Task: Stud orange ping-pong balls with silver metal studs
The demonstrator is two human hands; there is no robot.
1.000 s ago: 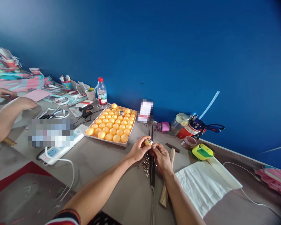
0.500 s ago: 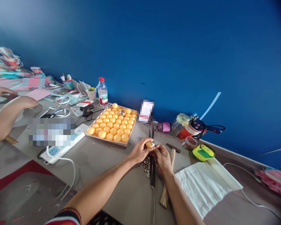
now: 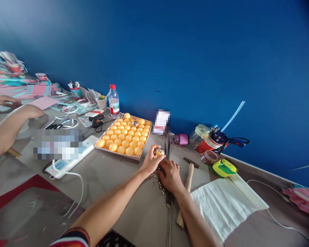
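Observation:
My left hand is closed, pinching an orange table tennis ball with shiny silver pieces on its upper part. Just below and to the right, my right hand reaches down over a pile of small silver metal beads. Its thumb and fingers are bent and look apart; its fingertips are partly hidden among the beads. A shallow box to the left holds many plain orange balls. One silver-covered ball sits on top of them. Beside my right forearm lies a wooden-handled hammer.
A power strip and bottle stand left. Behind are a phone, purple case, jar and red cup. White cloth and a yellow-green object lie right. Another person's arm is far left.
My right hand has left the ball and moved down to the bead pile. My left hand has lifted the ball slightly up and left, turning its silver side into view.

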